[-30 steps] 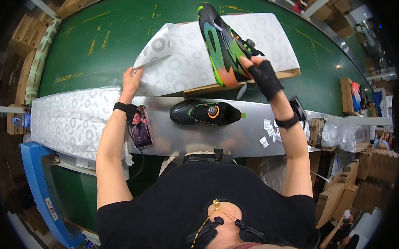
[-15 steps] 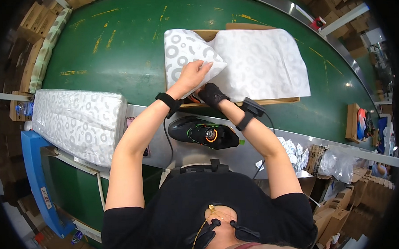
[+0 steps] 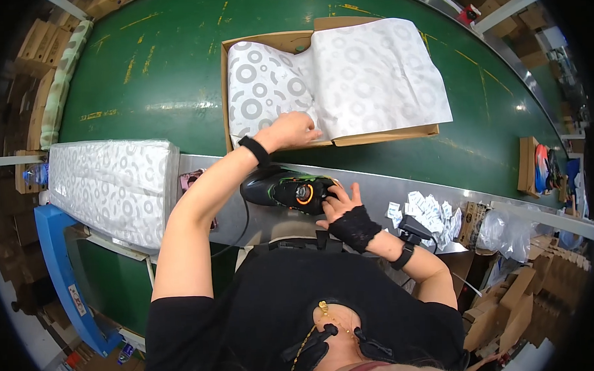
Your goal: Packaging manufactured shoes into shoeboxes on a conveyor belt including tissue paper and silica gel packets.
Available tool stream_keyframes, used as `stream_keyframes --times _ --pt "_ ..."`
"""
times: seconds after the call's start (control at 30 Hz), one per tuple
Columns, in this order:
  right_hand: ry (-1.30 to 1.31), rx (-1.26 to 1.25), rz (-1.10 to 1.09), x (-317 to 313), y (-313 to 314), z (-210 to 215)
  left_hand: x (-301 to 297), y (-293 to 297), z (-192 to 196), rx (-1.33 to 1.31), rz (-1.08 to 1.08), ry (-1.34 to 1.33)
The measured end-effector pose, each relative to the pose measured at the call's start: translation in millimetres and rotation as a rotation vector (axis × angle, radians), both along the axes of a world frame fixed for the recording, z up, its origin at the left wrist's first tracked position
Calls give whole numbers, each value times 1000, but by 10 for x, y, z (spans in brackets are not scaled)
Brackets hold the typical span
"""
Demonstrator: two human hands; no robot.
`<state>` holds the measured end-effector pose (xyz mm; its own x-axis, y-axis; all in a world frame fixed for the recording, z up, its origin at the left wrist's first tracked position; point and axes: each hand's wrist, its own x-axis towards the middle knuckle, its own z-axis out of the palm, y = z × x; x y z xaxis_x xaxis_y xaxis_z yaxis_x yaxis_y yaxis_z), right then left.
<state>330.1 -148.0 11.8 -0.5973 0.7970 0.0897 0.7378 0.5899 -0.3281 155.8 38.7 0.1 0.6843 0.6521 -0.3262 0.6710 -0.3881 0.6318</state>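
Note:
A cardboard shoe box is on the green table, lined with patterned white tissue paper that also drapes over its right part. My left hand is at the box's near edge, its fingers closed on the paper there. In front of the box a black shoe with green and orange trim and a round dial lies on a steel ledge, toe to the left. My right hand, in a black fingerless glove, grips this shoe at its heel opening. The fingertips are partly hidden there.
A plastic-wrapped stack of patterned tissue paper stands at the left, by a blue frame. Small white packets are piled right of my right hand, with clear plastic bags beyond. A small carton stands at the far right.
My right hand has left the box and come down to the shoe's heel. The lifted left flap of paper now lies down inside the box, and my left hand has moved lower to the near edge.

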Motion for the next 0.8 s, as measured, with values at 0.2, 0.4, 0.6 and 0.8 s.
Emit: stream_keyframes --times 0.2,0.4,0.6,0.8 --pt "-59 237 1 -190 201 -43 -392 -718 427 134 175 -377" --pt "63 236 246 -449 643 820 -679 -1204 444 318 180 -287" --pt "367 595 258 -609 785 1592 -741 -1230 791 -37 473 -786" --pt "593 566 -101 -101 910 1749 -861 -1032 776 -331 759 -902"
